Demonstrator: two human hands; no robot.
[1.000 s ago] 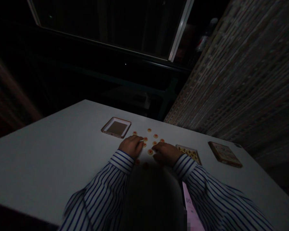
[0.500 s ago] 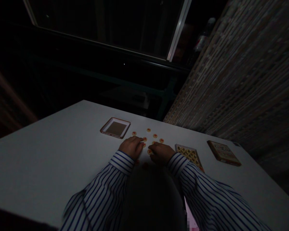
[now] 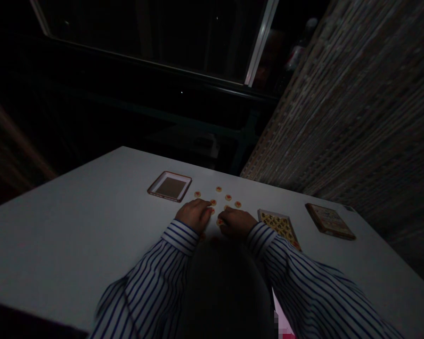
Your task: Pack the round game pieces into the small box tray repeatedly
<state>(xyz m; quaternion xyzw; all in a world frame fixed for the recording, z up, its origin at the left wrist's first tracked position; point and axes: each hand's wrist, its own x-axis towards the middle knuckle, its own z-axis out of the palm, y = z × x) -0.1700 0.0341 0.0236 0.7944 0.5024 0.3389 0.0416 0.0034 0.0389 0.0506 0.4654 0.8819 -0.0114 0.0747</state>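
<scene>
Round wooden Chinese chess pieces with red characters, one of them a chess piece (image 3: 228, 197), lie face up on the white table (image 3: 74, 212). My left hand (image 3: 193, 214) rests palm down among them, fingers curled. Its thumb and index finger close around a piece (image 3: 212, 211), and the index fingertip touches another piece (image 3: 213, 202). Facing it from the right, my right hand (image 3: 237, 223) is bent inward, its fingertips on a piece (image 3: 219, 221). Both hands stay low at the tabletop. Dim light hides the undersides of the fingers.
Beyond my left hand stands an open shallow box lid (image 3: 155, 192). Right of my right hand, a tray (image 3: 265, 211) holds rows of chess pieces, partly covered by my sleeve. Farther right lies a flat printed box (image 3: 330, 221). A bead curtain (image 3: 339, 117) hangs along the right side.
Both hands keep nearly the same place and pose over the pieces. The view has shifted very slightly; no piece has clearly moved.
</scene>
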